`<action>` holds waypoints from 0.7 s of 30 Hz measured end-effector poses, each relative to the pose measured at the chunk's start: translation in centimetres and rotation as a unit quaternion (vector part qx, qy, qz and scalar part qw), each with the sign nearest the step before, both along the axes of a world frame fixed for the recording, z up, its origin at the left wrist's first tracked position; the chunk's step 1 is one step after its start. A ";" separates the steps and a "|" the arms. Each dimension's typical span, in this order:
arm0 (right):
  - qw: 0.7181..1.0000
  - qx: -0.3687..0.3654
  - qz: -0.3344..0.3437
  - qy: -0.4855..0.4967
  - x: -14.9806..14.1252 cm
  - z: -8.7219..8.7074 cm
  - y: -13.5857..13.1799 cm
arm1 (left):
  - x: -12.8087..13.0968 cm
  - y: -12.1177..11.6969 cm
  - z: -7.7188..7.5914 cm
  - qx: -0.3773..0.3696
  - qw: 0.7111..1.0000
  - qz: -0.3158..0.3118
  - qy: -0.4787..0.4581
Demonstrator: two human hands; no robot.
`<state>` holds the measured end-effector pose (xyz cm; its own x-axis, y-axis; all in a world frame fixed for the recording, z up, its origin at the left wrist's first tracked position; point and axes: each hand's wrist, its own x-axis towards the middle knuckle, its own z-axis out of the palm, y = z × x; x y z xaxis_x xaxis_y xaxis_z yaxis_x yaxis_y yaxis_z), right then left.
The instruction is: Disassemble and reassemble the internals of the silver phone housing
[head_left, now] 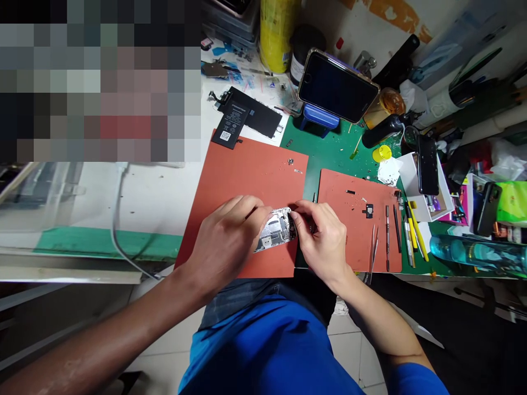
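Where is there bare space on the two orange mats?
The left orange mat is bare between the battery, the left hand and the small parts at its upper right. The right orange mat has a smaller patch between the right hand and the tweezers; its right side is crowded with tools.

Metallic phone chassis (275, 228), smooth matt mat (251, 170).

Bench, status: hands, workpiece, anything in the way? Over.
Left hand holding opened phone, internals exposed. Right hand at the phone's right end, firm hold unclear. Both hands partly block the view; tweezers off to the right.
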<state>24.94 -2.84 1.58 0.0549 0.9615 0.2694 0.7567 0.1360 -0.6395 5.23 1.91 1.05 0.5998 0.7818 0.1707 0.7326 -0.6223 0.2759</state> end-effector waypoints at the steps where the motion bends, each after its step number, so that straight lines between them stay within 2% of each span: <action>1: 1.000 -0.005 0.002 -0.001 0.1 0.1 0.0 | 0.0 0.0 0.0 -0.002 1.000 0.001 0.001; 21: 0.998 0.001 0.038 -0.049 0.2 -0.3 0.5 | 0.8 0.5 -0.2 0.063 0.997 -0.028 -0.017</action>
